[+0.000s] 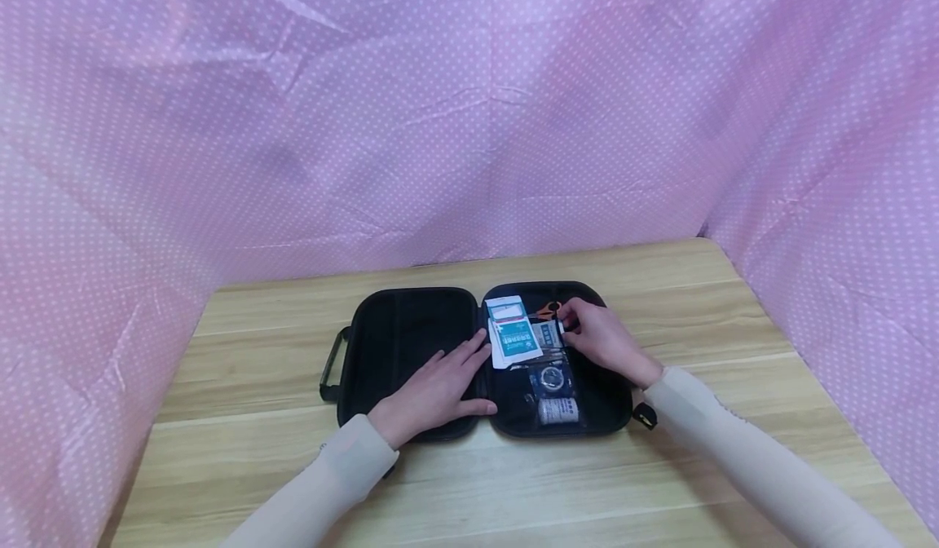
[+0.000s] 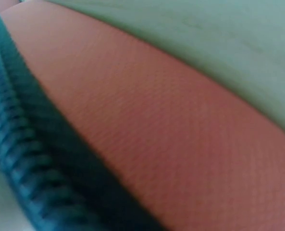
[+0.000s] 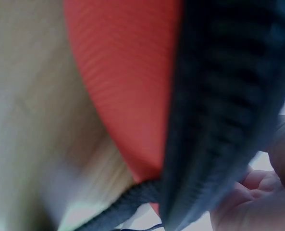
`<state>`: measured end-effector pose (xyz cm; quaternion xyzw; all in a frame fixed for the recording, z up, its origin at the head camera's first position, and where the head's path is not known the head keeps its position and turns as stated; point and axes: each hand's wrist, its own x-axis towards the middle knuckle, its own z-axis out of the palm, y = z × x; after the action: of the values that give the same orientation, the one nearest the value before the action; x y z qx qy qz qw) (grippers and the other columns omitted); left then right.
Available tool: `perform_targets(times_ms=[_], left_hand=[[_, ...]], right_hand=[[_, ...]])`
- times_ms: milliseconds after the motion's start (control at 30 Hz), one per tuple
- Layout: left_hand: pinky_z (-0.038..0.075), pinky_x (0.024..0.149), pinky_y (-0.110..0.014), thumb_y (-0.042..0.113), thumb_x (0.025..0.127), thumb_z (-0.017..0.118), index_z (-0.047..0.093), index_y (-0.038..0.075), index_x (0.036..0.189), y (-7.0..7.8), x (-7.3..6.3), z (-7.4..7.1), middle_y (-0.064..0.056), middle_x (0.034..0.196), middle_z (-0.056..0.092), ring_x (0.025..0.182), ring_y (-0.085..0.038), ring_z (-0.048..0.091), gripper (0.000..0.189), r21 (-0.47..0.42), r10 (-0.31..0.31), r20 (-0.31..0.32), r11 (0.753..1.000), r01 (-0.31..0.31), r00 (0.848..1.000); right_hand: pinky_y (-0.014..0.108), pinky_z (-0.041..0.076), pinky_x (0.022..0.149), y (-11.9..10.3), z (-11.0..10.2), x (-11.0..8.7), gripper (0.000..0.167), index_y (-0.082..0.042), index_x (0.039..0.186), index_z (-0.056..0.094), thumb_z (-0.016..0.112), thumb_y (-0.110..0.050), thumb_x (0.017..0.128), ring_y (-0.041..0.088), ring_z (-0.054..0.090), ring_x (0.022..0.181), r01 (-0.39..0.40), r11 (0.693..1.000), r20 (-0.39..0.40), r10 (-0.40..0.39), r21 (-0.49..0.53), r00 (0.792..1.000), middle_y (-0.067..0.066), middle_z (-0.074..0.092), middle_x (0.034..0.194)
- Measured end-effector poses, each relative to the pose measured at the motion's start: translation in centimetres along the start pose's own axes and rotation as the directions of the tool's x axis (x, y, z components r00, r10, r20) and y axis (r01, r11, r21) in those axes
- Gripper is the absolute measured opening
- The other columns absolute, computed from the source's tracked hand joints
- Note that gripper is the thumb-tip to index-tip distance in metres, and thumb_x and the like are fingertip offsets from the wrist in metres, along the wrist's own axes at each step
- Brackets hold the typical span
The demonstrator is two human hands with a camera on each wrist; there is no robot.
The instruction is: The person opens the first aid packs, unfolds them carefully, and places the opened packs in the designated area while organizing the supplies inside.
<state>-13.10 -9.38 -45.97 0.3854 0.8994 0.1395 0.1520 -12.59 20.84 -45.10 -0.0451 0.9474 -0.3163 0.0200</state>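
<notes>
A black-lined zip case (image 1: 411, 328) lies spread open on the table. My left hand (image 1: 440, 389) rests across its left half, fingers stretched to the hinge, thumb at the right half's near corner. Over the right half, my right hand (image 1: 597, 336) pinches a small white item (image 1: 563, 328) beside the black elastic strap; its fingers hide most of that item. Orange-handled scissors (image 1: 548, 311) are just left of those fingertips. A white and teal packet (image 1: 515, 333) leans by the hinge. Below lie a clear-wrapped round roll (image 1: 552, 379) and a white printed roll (image 1: 558, 410).
The case's carry handle (image 1: 333, 364) sticks out on the left, and a black tab (image 1: 645, 416) at the lower right. Both wrist views show the red outer shell (image 3: 128, 77) and black zip edge (image 2: 41, 159) close up. Pink dotted cloth (image 1: 469, 124) hangs behind the wooden table (image 1: 513, 499).
</notes>
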Motion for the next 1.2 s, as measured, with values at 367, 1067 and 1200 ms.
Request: perform_targets(times_ms=[367, 1067, 1200], left_hand=[[0.031, 0.119, -0.058, 0.062, 0.093, 0.067, 0.036, 0.012, 0.162, 0.1, 0.0, -0.1, -0.005, 0.172, 0.018, 0.155, -0.026, 0.029, 0.091, 0.007, 0.003, -0.002, 1.0, -0.003, 1.0], [0.032, 0.119, -0.059, 0.061, 0.094, 0.066, 0.036, 0.01, 0.162, -0.1, 0.1, -0.3, -0.005, 0.173, 0.017, 0.155, -0.026, 0.028, 0.09, -0.041, 0.001, 0.017, 0.999, 0.0, 1.0], [0.029, 0.121, -0.056, 0.064, 0.095, 0.064, 0.038, 0.014, 0.162, 0.0, 0.3, -0.4, -0.001, 0.172, 0.019, 0.155, -0.024, 0.027, 0.087, -0.083, -0.037, 0.014, 0.996, 0.038, 0.999]], right_hand=[[0.052, 0.058, 0.089, 0.0, 0.0, -0.1, 0.024, 0.004, 0.116, 0.063, 0.067, 0.006, 0.092, 0.034, 0.07, 0.1, -0.001, 0.997, 0.026, -0.001, 0.075, 1.0, 0.021, 0.071, 0.11], [0.055, 0.056, 0.09, 0.7, -1.1, -3.1, 0.024, 0.001, 0.12, 0.071, 0.064, -0.013, 0.102, 0.032, 0.07, 0.101, 0.056, 0.995, -0.134, -0.044, 0.087, 0.99, 0.017, 0.074, 0.114], [0.059, 0.051, 0.099, 0.8, -1.0, -4.2, 0.029, 0.0, 0.125, 0.07, 0.064, -0.018, 0.103, 0.038, 0.066, 0.117, 0.1, 0.994, -0.158, -0.093, 0.039, 0.983, 0.018, 0.07, 0.128]])
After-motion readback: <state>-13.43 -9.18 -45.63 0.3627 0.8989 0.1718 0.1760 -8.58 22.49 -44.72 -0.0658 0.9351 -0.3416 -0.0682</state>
